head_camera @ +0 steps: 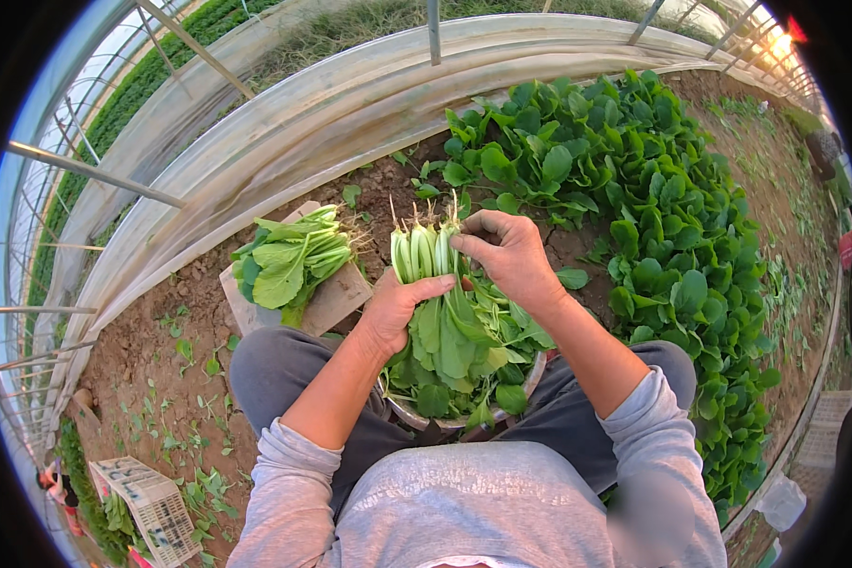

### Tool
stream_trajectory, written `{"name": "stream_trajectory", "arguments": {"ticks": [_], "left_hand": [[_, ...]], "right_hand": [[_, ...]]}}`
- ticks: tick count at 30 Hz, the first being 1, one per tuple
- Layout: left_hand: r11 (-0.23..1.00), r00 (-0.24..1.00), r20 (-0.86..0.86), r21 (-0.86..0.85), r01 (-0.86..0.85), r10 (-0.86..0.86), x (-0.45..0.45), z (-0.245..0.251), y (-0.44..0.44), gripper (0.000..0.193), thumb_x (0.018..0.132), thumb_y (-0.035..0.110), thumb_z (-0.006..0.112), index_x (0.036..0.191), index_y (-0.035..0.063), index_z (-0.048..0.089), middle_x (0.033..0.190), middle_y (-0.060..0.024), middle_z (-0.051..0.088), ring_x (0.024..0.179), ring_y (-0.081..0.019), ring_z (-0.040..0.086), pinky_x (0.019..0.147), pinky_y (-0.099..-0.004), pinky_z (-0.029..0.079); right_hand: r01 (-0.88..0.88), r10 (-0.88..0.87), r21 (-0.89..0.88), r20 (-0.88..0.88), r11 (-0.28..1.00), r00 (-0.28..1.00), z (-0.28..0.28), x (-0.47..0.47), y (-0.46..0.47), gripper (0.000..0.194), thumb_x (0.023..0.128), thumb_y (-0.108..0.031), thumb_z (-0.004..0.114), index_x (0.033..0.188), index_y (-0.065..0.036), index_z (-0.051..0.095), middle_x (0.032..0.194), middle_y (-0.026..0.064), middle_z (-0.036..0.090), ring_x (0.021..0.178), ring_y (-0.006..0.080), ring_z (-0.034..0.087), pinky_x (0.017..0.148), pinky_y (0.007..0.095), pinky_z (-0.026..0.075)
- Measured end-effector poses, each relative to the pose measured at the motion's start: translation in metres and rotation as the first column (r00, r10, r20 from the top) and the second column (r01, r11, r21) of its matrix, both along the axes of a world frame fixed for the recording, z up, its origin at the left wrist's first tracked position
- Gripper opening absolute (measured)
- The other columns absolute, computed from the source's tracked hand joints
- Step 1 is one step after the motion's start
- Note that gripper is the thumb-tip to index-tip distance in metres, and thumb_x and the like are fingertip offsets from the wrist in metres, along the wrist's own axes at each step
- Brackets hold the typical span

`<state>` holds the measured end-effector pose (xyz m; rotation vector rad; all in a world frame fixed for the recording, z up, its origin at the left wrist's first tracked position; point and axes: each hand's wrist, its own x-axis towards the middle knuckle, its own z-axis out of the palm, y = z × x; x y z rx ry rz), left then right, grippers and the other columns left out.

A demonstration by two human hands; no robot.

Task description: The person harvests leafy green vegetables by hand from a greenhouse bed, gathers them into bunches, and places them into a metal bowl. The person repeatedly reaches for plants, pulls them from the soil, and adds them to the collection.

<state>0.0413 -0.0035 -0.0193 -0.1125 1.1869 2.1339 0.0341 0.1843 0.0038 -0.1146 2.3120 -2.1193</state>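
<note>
My left hand (394,309) is closed around a bunch of leafy greens (423,254), held with pale stems and thin roots up and leaves hanging down. At the right side of the bunch, the thumb and forefinger of my right hand (515,259) pinch a stem just below the roots; its other fingers are curled. Under the bunch, between my knees, is a round basin (426,424) heaped with loose greens (515,334). Left of my hands, a second bunch of greens (291,259) lies on a flat board (341,302), roots pointing right.
Dense leafy plants (653,184) grow in a bed ahead and to my right. Plastic sheeting (291,135) and metal poles (99,174) curve around the far and left sides. A plastic crate (149,504) stands lower left, with a person (62,490) beyond it.
</note>
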Motion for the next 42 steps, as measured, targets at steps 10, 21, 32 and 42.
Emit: {"name": "stream_trajectory", "arguments": {"ticks": [10,21,32,42], "left_hand": [[0.985,0.992,0.084,0.132,-0.107,0.097,0.000,-0.014,-0.010,0.037,0.089,0.015,0.070,0.123,0.0032,0.060,0.111,-0.0073,0.068,0.098,-0.0199,0.068,0.089,-0.0366,0.056],[0.963,0.965,0.171,0.147,-0.224,0.198,0.000,-0.013,0.001,0.032,0.092,0.021,0.065,0.120,0.0056,0.062,0.110,-0.0096,0.069,0.096,-0.0217,0.068,0.087,-0.0382,0.057],[0.927,0.927,-0.015,-0.007,-0.375,0.375,-0.006,-0.016,-0.017,0.028,0.087,0.011,0.073,0.113,0.0047,0.066,0.101,-0.0040,0.070,0.085,-0.0160,0.069,0.075,-0.0337,0.059],[0.934,0.935,0.026,0.033,-0.355,0.354,0.012,-0.020,0.011,0.031,0.087,0.011,0.075,0.114,0.0046,0.063,0.098,-0.0024,0.067,0.086,-0.0140,0.066,0.076,-0.0306,0.056]], "right_hand": [[0.047,-0.051,-0.036,-0.102,0.998,0.994,0.001,0.008,-0.005,0.014,0.089,-0.008,0.070,0.095,0.002,0.061,0.076,-0.0014,0.061,0.063,0.0031,0.052,0.055,0.0212,0.044],[0.144,-0.152,-0.089,-0.094,0.986,0.984,0.005,0.012,-0.014,0.011,0.096,-0.010,0.062,0.096,-0.001,0.057,0.077,-0.0018,0.059,0.062,0.0027,0.054,0.054,0.0189,0.041],[0.151,-0.060,0.739,-0.149,0.656,0.987,0.012,-0.011,0.062,0.026,0.089,-0.023,0.068,0.096,0.002,0.068,0.093,0.0184,0.070,0.078,0.0307,0.069,0.074,0.0400,0.054],[0.043,-0.024,0.154,-0.123,0.987,0.992,-0.027,0.028,-0.036,0.019,0.090,0.000,0.064,0.108,0.003,0.065,0.086,0.0038,0.066,0.073,0.0059,0.059,0.068,0.0233,0.050]]}}
